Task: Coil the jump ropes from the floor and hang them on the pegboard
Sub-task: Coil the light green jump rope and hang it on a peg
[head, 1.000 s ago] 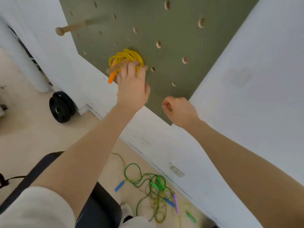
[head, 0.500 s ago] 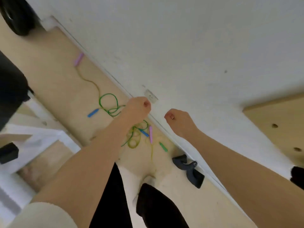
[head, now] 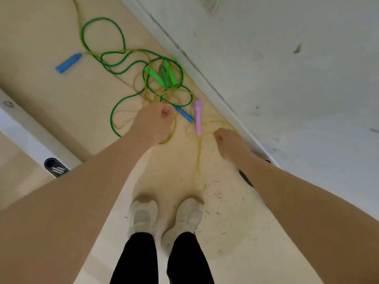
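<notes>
Both hands were curled into loose fists with nothing visibly in them: the left hand hung over the near edge of the tangle, the right hand over pale strands close to the wall. Whether either brushed a rope could not be told. They seemed lowered that way to reach for the next rope. Just beyond the left knuckles lay a blue handle, and between the two hands a pink handle whose yellowish cord trailed back toward the shoes. Farther out from the left hand sat the green handles inside loops of green rope, and a second blue handle well off to its left. The ropes lay uncoiled on the floor; the pegboard was out of view
</notes>
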The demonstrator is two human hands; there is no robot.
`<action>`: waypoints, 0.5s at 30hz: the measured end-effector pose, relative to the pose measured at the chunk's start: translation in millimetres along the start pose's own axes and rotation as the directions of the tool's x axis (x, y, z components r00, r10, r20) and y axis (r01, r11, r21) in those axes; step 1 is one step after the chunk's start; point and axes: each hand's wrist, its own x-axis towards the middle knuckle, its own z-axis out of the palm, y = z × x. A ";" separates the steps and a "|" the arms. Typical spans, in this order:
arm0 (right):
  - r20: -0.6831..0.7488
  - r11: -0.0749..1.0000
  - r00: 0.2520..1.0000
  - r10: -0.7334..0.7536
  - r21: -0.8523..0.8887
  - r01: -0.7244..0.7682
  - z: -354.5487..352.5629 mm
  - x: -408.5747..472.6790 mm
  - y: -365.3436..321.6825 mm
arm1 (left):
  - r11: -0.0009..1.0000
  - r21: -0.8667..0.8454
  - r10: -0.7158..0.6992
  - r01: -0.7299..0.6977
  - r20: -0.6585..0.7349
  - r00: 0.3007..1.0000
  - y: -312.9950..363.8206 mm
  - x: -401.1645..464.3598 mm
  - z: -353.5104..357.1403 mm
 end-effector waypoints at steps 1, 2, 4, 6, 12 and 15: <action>-0.039 1.000 0.999 -0.005 0.024 0.006 12.2 20.7 -0.6 | 1.000 -0.014 -0.010 0.010 -0.001 1.000 -12.2 17.4 10.3; -0.077 0.999 0.997 -0.014 0.046 0.018 23.4 41.4 -2.4 | 0.999 -0.035 -0.021 0.021 -0.003 1.000 -23.9 33.8 19.7; -0.144 0.997 0.989 -0.008 0.069 0.018 49.4 89.2 -4.2 | 0.997 -0.066 -0.034 0.033 -0.027 0.999 -52.5 71.3 41.3; -0.215 0.992 0.977 0.010 0.122 0.017 66.9 132.9 -8.0 | 0.995 -0.089 -0.040 0.035 -0.051 0.998 -76.0 103.0 57.2; -0.171 0.976 0.973 0.153 0.179 -0.122 76.5 186.7 -22.1 | 0.966 -0.256 -0.045 0.045 0.004 0.999 -105.3 141.6 68.1; -0.092 0.840 0.977 0.193 0.530 -0.116 62.9 152.8 -30.8 | 0.951 -0.303 -0.060 0.056 -0.003 0.998 -93.1 124.4 61.2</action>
